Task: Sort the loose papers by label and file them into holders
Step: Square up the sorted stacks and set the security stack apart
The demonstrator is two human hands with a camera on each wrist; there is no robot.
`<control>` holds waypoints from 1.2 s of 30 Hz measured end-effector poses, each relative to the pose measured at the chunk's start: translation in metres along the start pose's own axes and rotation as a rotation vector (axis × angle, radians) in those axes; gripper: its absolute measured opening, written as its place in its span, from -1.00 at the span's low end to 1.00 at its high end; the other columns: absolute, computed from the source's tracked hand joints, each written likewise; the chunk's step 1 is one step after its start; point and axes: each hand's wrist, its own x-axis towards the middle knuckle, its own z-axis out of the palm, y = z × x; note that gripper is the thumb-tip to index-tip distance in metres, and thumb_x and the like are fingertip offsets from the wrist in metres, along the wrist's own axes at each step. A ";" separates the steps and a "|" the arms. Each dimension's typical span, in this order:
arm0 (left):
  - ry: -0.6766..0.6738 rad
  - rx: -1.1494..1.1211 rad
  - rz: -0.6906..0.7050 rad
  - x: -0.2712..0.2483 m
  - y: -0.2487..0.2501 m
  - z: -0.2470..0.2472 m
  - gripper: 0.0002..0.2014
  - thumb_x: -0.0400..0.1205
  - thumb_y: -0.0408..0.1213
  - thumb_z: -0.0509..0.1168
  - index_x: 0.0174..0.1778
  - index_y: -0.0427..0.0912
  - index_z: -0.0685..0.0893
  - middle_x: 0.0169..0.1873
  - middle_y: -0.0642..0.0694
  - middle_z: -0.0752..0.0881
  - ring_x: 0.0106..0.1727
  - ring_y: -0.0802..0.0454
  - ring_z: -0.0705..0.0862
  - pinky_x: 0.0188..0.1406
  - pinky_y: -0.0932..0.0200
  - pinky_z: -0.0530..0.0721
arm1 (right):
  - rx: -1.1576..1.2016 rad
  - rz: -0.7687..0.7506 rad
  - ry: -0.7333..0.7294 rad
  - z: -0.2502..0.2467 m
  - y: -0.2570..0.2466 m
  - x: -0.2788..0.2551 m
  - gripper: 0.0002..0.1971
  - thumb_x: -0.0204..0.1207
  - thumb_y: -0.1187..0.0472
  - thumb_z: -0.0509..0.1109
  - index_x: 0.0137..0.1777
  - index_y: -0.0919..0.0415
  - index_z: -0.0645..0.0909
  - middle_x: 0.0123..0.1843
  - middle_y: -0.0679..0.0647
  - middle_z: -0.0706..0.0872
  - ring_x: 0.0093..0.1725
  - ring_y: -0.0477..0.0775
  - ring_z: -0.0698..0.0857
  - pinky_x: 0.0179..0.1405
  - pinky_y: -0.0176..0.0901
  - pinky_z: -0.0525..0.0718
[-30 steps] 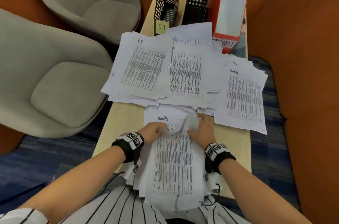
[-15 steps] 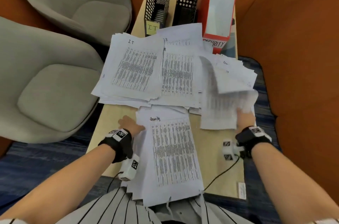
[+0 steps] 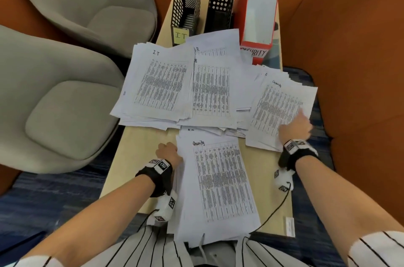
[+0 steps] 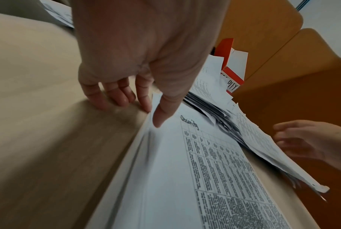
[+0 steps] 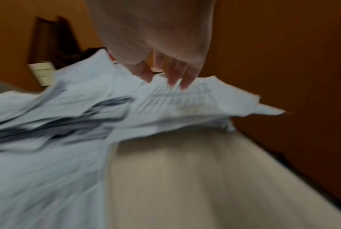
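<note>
**Sorted papers on desk, three holders behind**

Near stack (image 3: 218, 181): loose sheets, top one headed "Security", lying on the desk (image 3: 140, 170) at its near edge and overhanging it toward the person's lap; the lower corners are cut off by the striped shirt.

Left hand (image 3: 168, 152): at the stack's upper left corner. In the left wrist view the thumb (image 4: 161, 114) lies on the top sheet and the fingertips touch the desk beside the paper edge, fingers loosely bent; grips nothing.

Security pile (image 3: 282, 109): right side of the desk, sheets fanned unevenly, corners past the desk edge.

Right hand (image 3: 295, 129): resting on the near part of the Security pile, fingers extended and apart, tips on the top sheet; the right wrist view is heavily blurred.

Middle pile (image 3: 212, 89): heading half covered, only an "R" legible.

IT pile (image 3: 159, 85): left, headed "IT".

Mesh holder (image 3: 185, 0): black, yellow "IT" note on its front. Perforated holder (image 3: 222, 2): black, label hidden by papers. Red holder (image 3: 258, 4): label partly covered, reads "…CURITY". All three tops are cut off by the frame.

Two grey chairs (image 3: 54, 113): left of the desk.
</note>
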 end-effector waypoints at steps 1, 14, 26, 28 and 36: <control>-0.010 -0.015 0.013 -0.002 0.002 0.002 -0.57 0.53 -0.22 0.37 0.32 -0.19 0.53 0.36 -0.25 0.37 0.32 -0.23 0.50 0.37 0.07 0.47 | 0.074 -0.093 -0.075 0.008 -0.004 -0.014 -0.47 0.50 0.34 0.35 0.48 0.23 0.38 0.41 0.29 0.53 0.36 0.29 0.52 0.25 0.02 0.55; -0.374 -0.008 0.469 -0.050 0.038 0.014 -0.70 0.49 -0.48 0.33 -0.12 0.03 0.45 -0.23 0.03 0.54 -0.18 0.02 0.52 -0.24 0.21 0.50 | -0.106 -0.156 -0.892 0.060 0.012 -0.118 -0.41 0.37 0.12 0.59 0.35 0.11 0.43 0.36 0.15 0.46 -0.02 0.06 0.60 -0.20 -0.21 0.60; -0.201 -0.384 0.639 -0.063 0.041 -0.047 -0.82 0.48 -0.40 0.48 -0.08 -0.06 0.72 -0.09 -0.01 0.77 -0.25 0.52 0.69 -0.20 0.60 0.59 | 0.275 -0.022 -0.740 0.008 0.009 -0.108 -0.18 0.42 0.16 0.57 0.61 0.22 0.23 0.54 0.21 0.42 0.51 0.25 0.44 0.44 0.06 0.45; -0.126 -0.426 0.662 -0.064 0.054 -0.068 -0.81 0.45 -0.35 0.51 -0.05 -0.12 0.75 -0.08 -0.01 0.78 -0.15 0.33 0.74 -0.11 0.47 0.66 | 0.330 -0.002 -0.700 -0.004 -0.003 -0.095 -0.13 0.46 0.17 0.54 0.66 0.26 0.11 0.57 0.25 0.38 0.51 0.24 0.45 0.43 0.04 0.45; -0.050 -0.687 0.645 -0.063 0.114 -0.137 -0.53 0.68 -0.39 0.19 0.53 -0.18 0.35 0.46 -0.13 0.52 0.44 -0.08 0.52 0.47 -0.15 0.48 | 0.576 -0.160 -0.377 -0.059 -0.063 -0.066 -0.40 0.65 0.16 0.32 0.63 0.26 0.23 0.59 0.18 0.39 0.57 0.23 0.39 0.54 0.18 0.40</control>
